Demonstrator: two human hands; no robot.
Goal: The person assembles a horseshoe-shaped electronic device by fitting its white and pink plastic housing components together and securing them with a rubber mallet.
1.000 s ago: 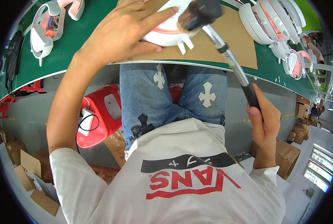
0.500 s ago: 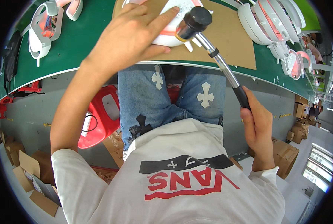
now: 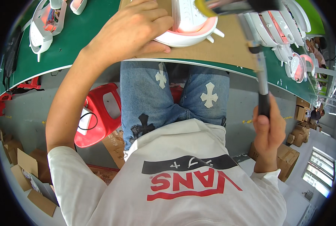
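My right hand [image 3: 269, 130] is closed round the black grip of a mallet [image 3: 262, 73], raised at the right over the table's front edge. Its shaft is metal, and the head, with a yellow end and a black end, is smeared by motion. A white plastic housing [image 3: 190, 38] with a pink inner rim and small prongs lies at the top middle. The mallet head is above its right side. My left hand [image 3: 139, 34] grips the housing's left part, fingers bent and thumb along the near edge. The housing's far part is cut off by the frame.
Brown cardboard [image 3: 228, 49] lies under the housing on a green table [image 3: 70, 49]. Similar white and pink shells [image 3: 49, 28] sit at the left, with several more stacked [image 3: 267, 32] at the right. A red stool [image 3: 104, 124] and cardboard boxes [image 3: 286, 160] stand on the floor.
The mallet has swung up and right, away from its place close over the housing. My left hand's pointing finger has bent back, and the housing now shows more of its right side.
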